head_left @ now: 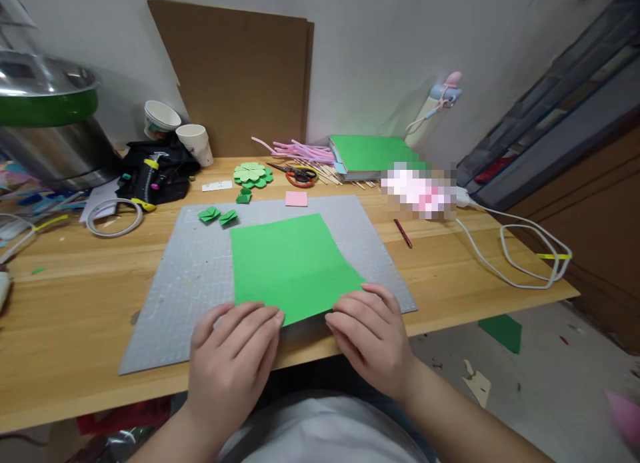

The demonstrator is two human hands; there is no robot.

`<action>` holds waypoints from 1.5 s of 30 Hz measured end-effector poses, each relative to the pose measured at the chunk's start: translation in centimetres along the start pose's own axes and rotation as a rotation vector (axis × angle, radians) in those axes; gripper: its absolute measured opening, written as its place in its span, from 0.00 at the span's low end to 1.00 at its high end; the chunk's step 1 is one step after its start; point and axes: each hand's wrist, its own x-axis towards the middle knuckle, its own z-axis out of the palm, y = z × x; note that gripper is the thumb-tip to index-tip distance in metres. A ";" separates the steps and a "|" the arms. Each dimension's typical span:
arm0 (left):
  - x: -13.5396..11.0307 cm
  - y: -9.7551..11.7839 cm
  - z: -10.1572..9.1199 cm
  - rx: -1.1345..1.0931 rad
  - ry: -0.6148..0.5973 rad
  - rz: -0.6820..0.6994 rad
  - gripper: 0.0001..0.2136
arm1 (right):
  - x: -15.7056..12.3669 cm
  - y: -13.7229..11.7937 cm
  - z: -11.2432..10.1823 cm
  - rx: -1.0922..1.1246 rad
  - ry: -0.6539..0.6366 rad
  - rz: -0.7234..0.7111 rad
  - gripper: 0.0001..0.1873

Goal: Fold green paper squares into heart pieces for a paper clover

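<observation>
A sheet of bright green paper (287, 266) lies over the grey cutting mat (173, 296), its near edge lifted slightly. My left hand (235, 356) is closed on the near left corner, fingers bent over the edge. At the near right corner my right hand (373, 336) pinches the same sheet. Both thumbs are mostly hidden. Beyond the sheet, small folded green paper pieces (209, 214) sit at the mat's far left. A pink paper square (297, 199) rests at the mat's far edge.
Behind the mat are a layered green paper flower (253, 174), scissors (300, 175), pink stems (300, 151) and a green paper stack (373, 154). A pen (403, 233) and a white cable (525, 283) lie right. Left stand a metal pot (50, 143) and paper cups (195, 143).
</observation>
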 end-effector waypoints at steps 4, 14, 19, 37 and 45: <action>0.2 0.1 0.0 -0.101 0.011 -0.005 0.10 | 0.4 0.4 0.2 -0.029 -0.008 0.023 0.08; 0.0 2.3 1.4 -0.104 -0.072 0.084 0.08 | -0.5 -0.5 1.0 -0.026 -0.022 0.008 0.07; -0.5 2.6 2.5 -0.062 -0.085 0.128 0.07 | -0.8 -0.8 1.3 0.003 -0.045 0.005 0.10; 0.4 -2.5 -0.5 0.157 -0.107 0.350 0.06 | 0.4 1.6 -0.4 -0.024 0.012 -0.070 0.09; -1.4 -4.7 -2.6 0.211 -0.174 0.372 0.06 | -0.3 1.9 -0.3 -0.025 -0.035 -0.069 0.09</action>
